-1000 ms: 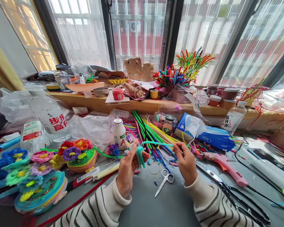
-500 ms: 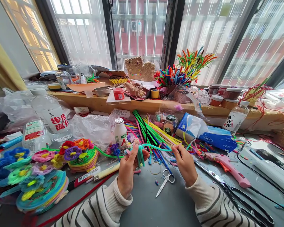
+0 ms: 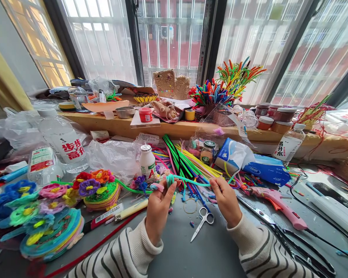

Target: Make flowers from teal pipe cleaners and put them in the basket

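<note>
A turquoise pipe cleaner (image 3: 193,180) stretches between my two hands above the grey table. My left hand (image 3: 160,206) is closed around its coiled end, with a pink fuzzy piece (image 3: 157,187) poking out beside the fingers. What else lies in that grip is partly hidden. The straight end is pinched between thumb and fingers of my right hand (image 3: 225,200). Just below and between the hands lie small silver scissors (image 3: 202,224) with their blades together. Behind the hands spreads a pile of loose coloured pipe cleaners (image 3: 188,158).
Pipe-cleaner flowers (image 3: 50,193) crowd the left side. A white bottle (image 3: 147,158) stands behind my left hand. On the right are a pink glue gun (image 3: 284,208), large black-handled scissors (image 3: 298,247) and a blue tissue pack (image 3: 263,168). A wooden ledge (image 3: 174,129) runs along the window.
My left hand has turned, and the turquoise loops that hung down by its fingers now sit bunched at the fingertips. My right hand has hardly moved.
</note>
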Motion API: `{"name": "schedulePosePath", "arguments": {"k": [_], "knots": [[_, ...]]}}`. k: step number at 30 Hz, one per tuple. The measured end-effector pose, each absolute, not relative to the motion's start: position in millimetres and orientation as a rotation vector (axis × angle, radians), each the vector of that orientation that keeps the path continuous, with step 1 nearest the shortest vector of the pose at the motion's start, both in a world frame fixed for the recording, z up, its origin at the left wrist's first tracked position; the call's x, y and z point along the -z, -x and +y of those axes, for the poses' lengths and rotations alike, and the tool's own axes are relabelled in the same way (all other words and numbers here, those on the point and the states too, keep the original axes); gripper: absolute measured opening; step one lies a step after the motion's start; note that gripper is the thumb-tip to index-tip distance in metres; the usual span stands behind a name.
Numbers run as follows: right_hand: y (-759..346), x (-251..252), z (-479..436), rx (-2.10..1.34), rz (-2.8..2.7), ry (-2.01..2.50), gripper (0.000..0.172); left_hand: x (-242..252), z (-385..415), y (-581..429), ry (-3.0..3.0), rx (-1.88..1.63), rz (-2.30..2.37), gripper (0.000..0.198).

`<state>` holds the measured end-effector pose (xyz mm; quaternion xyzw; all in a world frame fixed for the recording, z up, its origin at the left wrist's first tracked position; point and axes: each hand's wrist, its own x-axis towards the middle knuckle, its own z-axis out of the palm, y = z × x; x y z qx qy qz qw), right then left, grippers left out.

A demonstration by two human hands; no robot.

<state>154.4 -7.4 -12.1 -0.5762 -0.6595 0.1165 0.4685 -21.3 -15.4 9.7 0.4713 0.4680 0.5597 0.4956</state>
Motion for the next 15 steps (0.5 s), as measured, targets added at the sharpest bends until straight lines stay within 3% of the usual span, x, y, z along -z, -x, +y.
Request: {"name": "schedulePosePath", "arguments": {"k": [9, 15], "knots": [[-161.7, 6.1, -5.1, -0.245, -1.733, 1.34, 0.029, -15.1, -18.3, 19.7, -1.208, -1.288, 1.221, 0.024], [-173.6, 1.2, 0.5, -0.393, -1.745, 1.318, 0.03, -15.0, -19.2, 18.1, -1.213, -1.252, 1.226, 0.022]]}}
